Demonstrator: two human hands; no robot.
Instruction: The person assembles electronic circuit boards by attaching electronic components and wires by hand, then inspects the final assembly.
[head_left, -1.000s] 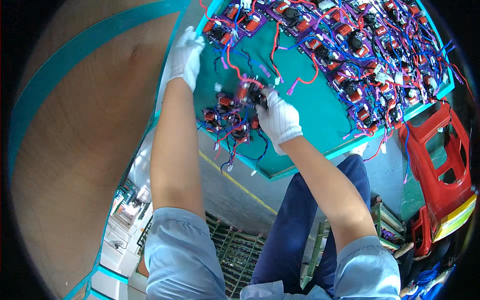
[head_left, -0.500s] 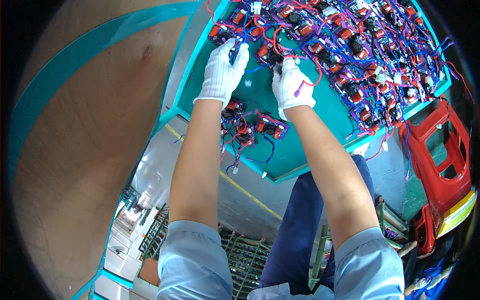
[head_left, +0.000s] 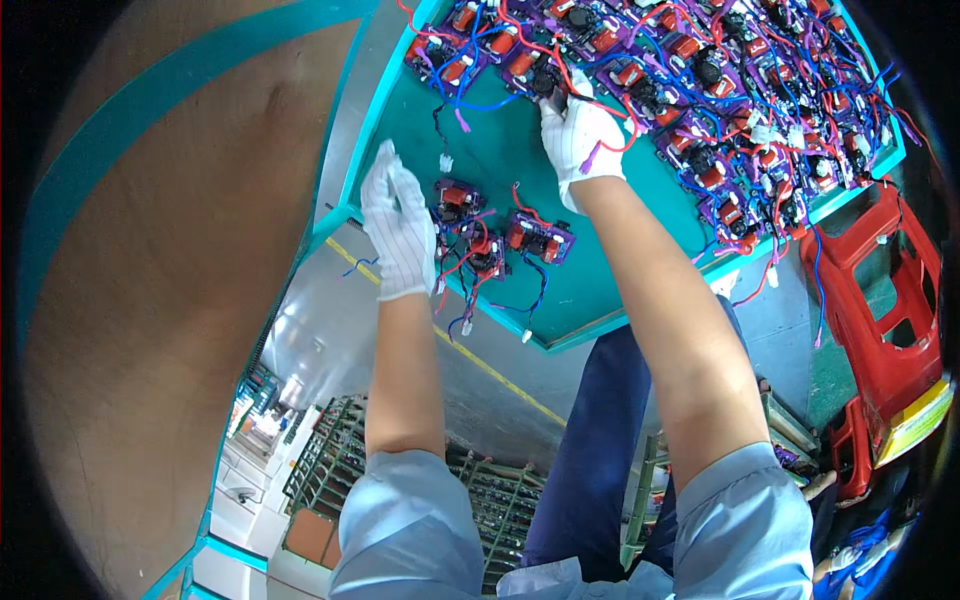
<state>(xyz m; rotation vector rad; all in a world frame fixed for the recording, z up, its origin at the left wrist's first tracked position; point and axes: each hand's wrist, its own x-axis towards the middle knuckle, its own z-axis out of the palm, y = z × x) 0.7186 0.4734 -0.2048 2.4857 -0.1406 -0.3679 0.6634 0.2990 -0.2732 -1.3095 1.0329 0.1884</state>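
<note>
I wear white striped gloves on both hands. My left hand (head_left: pixel 397 225) is at the left rim of the green tray (head_left: pixel 500 150), fingers stretched out, holding nothing. It is just left of a small purple circuit board (head_left: pixel 457 200) with red and black parts. My right hand (head_left: pixel 585 140) is closed at the near edge of another purple circuit board (head_left: pixel 530 72), pinching it; its fingertips are partly hidden. A red wire (head_left: pixel 618 148) with a purple end lies across that glove. Two more loose boards, one circuit board (head_left: pixel 540 238) among them, lie in the tray's near left corner.
Many wired boards (head_left: pixel 710 75) fill the tray's far and right side, some wires hanging over the rim. A brown wooden surface (head_left: pixel 180 300) is at left. A red plastic stool (head_left: pixel 890 290) stands at right, and green racks (head_left: pixel 500 510) are below. Another person (head_left: pixel 865 550) shows at lower right.
My left hand has let go of the wires by the far left boards and drawn back toward me, opening out at the left rim. The right hand stays by its board, barely shifted.
</note>
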